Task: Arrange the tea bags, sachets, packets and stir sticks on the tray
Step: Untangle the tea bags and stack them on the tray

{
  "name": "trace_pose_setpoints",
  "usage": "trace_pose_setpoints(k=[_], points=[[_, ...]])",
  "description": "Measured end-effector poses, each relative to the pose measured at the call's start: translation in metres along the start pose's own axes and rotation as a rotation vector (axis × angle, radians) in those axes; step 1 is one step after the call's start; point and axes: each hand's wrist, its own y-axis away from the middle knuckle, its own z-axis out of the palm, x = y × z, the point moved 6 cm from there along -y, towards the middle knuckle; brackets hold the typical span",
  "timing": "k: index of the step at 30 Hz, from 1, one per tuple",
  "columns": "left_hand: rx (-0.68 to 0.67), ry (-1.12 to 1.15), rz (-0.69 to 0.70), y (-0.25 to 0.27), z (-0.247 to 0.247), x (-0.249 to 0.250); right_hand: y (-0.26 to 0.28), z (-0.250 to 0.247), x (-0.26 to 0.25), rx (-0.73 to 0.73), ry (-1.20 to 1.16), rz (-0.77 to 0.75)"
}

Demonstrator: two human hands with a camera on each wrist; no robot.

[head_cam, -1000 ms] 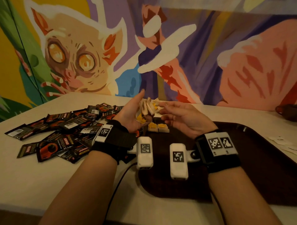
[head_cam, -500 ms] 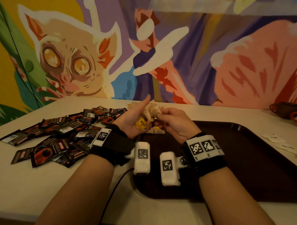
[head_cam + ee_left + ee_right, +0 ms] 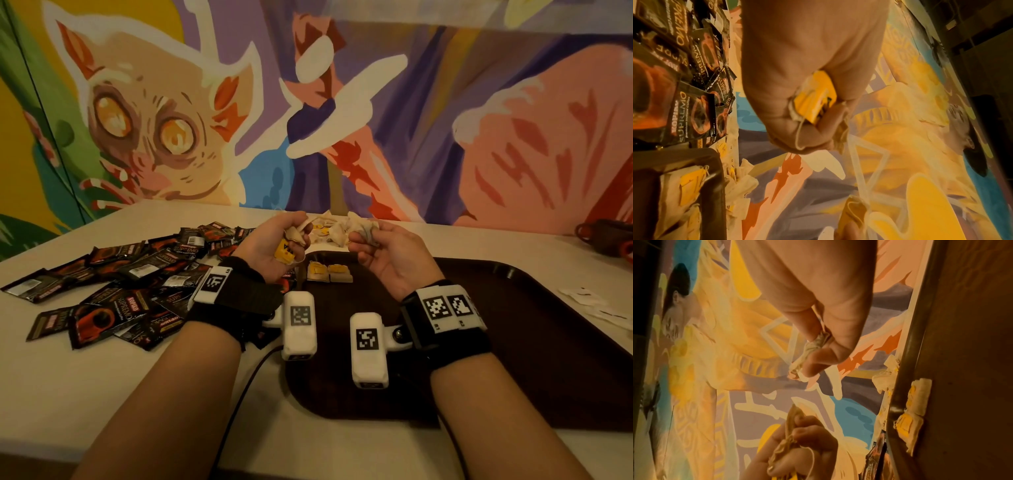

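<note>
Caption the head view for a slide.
Each hand, left and right, holds tea bags above tray; sachets lie left.

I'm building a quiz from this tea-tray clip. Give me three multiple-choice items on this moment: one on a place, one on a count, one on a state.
1. Where do the dark coffee sachets lie?
A. on the table left of the tray
B. inside the tray
C. in the right hand

2. How many tea bags already lie on the tray?
A. none
B. two
C. six

3. What is the left hand doing?
A. resting flat on the table
B. gripping tea bags with a yellow tag
C. hanging free, holding nothing

Answers:
1 A: the coffee sachets are spread on the table, outside the tray.
2 B: a pair of tea bags sits side by side at the tray's far left end.
3 B: the left hand has its fingers curled round tea bags, the yellow tag showing; the right hand pinches another.
</note>
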Motion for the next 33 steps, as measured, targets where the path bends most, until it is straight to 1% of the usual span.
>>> trace_pose_setpoints(k=[6,11,13,16,18,19,22,24,26,29,33], points=[[-0.035,-0.101,0.071,0.005,0.009,0.001,0.002,0.002,0.001,0.01,0.012,0.017],[-0.051,-0.162,0.105,0.004,0.012,0.0,0.005,0.002,0.004,0.003,-0.069,0.123],[-0.092,-0.238,0.132,0.008,0.017,0.001,0.005,0.004,0.006,-0.041,-0.157,0.197],[-0.221,-0.312,0.148,0.017,0.03,0.0,0.007,0.009,0.012,-0.155,-0.28,0.329],[-0.283,-0.306,0.132,0.021,0.037,-0.003,0.009,0.011,0.014,-0.201,-0.296,0.385],[-0.29,-0.3,0.125,0.021,0.038,-0.004,0.009,0.012,0.015,-0.21,-0.281,0.399],[-0.247,-0.341,0.133,0.018,0.034,-0.004,0.01,0.011,0.017,-0.193,-0.155,0.401],[-0.193,-0.359,0.153,0.013,0.027,-0.001,0.009,0.008,0.015,-0.136,0.013,0.354],[-0.159,-0.357,0.171,0.011,0.022,0.002,0.005,0.004,0.009,-0.071,0.191,0.273],[-0.159,-0.338,0.189,0.014,0.023,0.005,0.005,0.009,-0.008,-0.049,0.384,0.129],[-0.2,-0.326,0.209,0.013,0.023,0.007,0.009,0.022,-0.023,-0.078,0.555,0.059]])
